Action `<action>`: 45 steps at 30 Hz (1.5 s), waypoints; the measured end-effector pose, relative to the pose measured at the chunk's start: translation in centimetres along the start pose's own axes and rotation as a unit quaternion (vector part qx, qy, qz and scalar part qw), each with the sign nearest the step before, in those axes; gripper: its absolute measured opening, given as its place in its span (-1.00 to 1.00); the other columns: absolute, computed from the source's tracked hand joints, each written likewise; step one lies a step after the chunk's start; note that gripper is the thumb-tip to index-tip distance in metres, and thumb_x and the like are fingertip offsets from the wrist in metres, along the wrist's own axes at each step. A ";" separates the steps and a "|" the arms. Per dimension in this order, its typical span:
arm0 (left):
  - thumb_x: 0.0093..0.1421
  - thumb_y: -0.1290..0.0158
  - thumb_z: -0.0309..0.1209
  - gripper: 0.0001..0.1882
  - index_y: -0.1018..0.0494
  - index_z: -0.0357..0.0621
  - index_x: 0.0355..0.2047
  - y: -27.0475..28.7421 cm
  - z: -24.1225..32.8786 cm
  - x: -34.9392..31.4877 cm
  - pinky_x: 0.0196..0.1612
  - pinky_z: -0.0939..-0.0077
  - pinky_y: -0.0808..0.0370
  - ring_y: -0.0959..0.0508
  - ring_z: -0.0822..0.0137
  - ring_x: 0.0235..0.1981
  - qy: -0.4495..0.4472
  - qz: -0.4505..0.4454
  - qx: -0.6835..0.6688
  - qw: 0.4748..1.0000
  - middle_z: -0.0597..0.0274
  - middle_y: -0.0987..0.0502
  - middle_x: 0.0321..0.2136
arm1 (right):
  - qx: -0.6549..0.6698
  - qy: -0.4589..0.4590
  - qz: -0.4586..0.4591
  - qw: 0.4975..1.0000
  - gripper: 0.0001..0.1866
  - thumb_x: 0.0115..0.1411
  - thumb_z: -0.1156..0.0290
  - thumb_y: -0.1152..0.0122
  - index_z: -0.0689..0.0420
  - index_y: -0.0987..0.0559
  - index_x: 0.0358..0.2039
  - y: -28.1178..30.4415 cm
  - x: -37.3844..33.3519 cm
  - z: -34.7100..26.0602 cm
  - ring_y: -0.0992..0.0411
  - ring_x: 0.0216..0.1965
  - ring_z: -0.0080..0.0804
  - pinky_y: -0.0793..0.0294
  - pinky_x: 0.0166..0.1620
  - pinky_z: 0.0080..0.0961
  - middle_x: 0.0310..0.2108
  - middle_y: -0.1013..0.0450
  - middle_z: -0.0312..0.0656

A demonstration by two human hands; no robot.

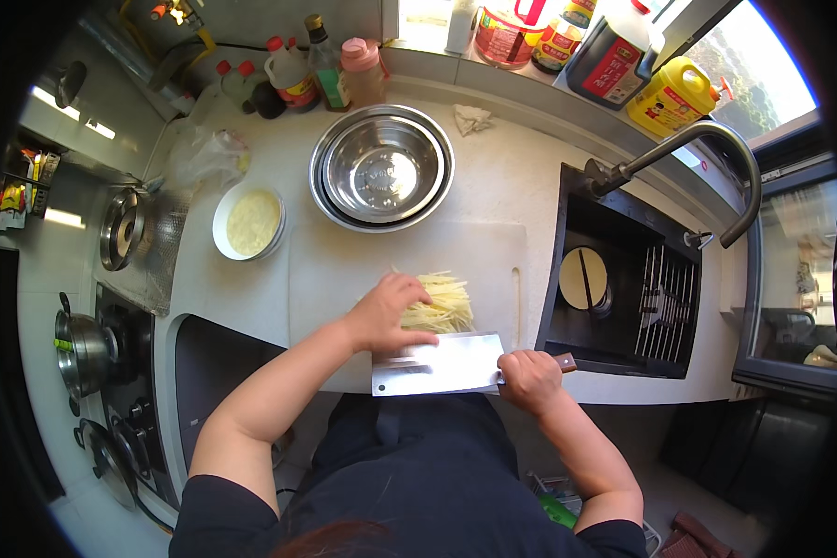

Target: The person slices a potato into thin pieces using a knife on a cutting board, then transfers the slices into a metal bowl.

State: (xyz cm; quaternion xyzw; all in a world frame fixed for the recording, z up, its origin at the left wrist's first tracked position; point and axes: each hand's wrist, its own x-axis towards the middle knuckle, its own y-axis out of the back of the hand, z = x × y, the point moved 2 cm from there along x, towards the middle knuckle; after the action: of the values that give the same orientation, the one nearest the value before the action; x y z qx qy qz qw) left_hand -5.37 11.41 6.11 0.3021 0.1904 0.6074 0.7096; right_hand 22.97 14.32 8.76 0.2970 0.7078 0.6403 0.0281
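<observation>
A pile of pale yellow shredded vegetable, probably potato [445, 302], lies on a white cutting board [330, 265]. My left hand [389, 314] rests against the left side of the pile. Its fingers reach over the strips, and the thumb, spread well apart from them, lies by the upper edge of the blade. On the near side of the pile is a wide cleaver [456, 365], its broad face turned up toward me. My right hand [531, 379] is wrapped round the cleaver's brown wooden handle.
Nested steel bowls [381, 219] stand beyond the board, a white bowl of pale food [251, 223] to their left. On the right is a black sink [623, 349] with a tap [749, 205]. Bottles [325, 74] line the back; a stove [130, 372] is far left.
</observation>
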 end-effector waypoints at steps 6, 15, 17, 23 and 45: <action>0.05 -0.29 -0.24 -0.61 -0.50 -0.19 -0.19 1.6 -2.3 0.2 -0.15 0.29 -0.49 -0.54 0.07 -0.18 0.073 0.120 0.075 0.987 0.09 -0.52 -0.24 | 0.016 -0.074 0.006 0.997 -0.82 -0.17 0.53 -0.18 0.04 -0.35 -0.58 1.1 -1.4 0.5 -0.38 -0.67 -0.28 -0.34 -0.57 -0.38 -0.71 -0.31 -0.24; 0.17 -0.11 -0.37 -0.49 -0.34 -0.45 0.06 7.3 -11.6 6.6 0.03 0.21 -0.43 -0.50 0.05 -0.02 0.421 0.443 -0.187 0.769 -0.15 -0.46 -0.03 | 0.147 -0.463 0.085 0.870 -0.68 0.01 0.48 -0.34 0.11 -0.36 -0.30 -0.9 -4.0 -0.5 -0.42 -0.67 -0.35 -0.36 -0.55 -0.45 -0.71 -0.36 -0.26; 0.21 -0.04 -0.42 -0.56 -0.34 -0.50 0.03 7.9 -13.7 8.4 0.06 0.15 -0.40 -0.43 0.08 0.05 0.466 0.393 -0.385 0.693 -0.16 -0.42 0.04 | 0.161 -0.510 0.102 0.839 -0.65 0.01 0.47 -0.33 0.10 -0.36 -0.24 -1.4 -3.6 -0.9 -0.41 -0.65 -0.39 -0.38 -0.51 -0.45 -0.68 -0.36 -0.31; 0.09 0.05 -0.52 -0.53 -0.39 -0.49 0.04 8.1 -16.5 11.5 0.01 0.28 -0.45 -0.52 0.00 0.01 0.538 0.416 -0.382 0.626 -0.20 -0.45 0.05 | 0.146 -0.534 0.100 0.827 -0.52 -0.01 0.46 -0.31 0.10 -0.38 -0.05 -4.5 -1.2 -0.1 -0.49 -0.33 -0.11 -0.44 -0.23 -0.23 -0.39 -0.48 -0.13; -0.03 -0.04 -0.57 -0.45 -0.35 -0.47 0.05 7.6 -12.9 11.1 0.16 0.18 -0.39 -0.47 -0.16 0.07 0.532 0.459 -0.227 0.675 -0.32 -0.41 0.05 | 0.678 -0.505 0.017 0.534 -0.65 0.23 0.46 -0.08 0.34 -0.42 0.01 -10.6 22.9 0.0 -0.49 -0.14 -0.25 -0.52 -0.11 -0.32 -0.12 -0.46 -0.06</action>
State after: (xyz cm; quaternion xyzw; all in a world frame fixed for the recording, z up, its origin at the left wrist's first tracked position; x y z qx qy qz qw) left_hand -17.16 25.46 2.54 -0.1925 0.2296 0.9392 0.1675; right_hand 0.00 24.72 6.75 0.5127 0.7931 -0.2870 0.1604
